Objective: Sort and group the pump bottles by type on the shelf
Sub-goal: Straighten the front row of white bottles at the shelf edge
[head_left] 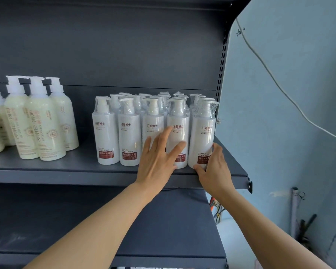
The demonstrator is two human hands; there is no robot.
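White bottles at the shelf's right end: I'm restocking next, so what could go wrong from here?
1. The end bottle, gripped low by the right hand, stands near the shelf front edge and open right end; it may tip off.
2. The left hand presses flat on the tightly packed white bottles; a hard push could topple several.

A thin white cable (279,88) is hanging across the pale blue wall (299,55) at the right, with dark tools (306,226) leaning low down.
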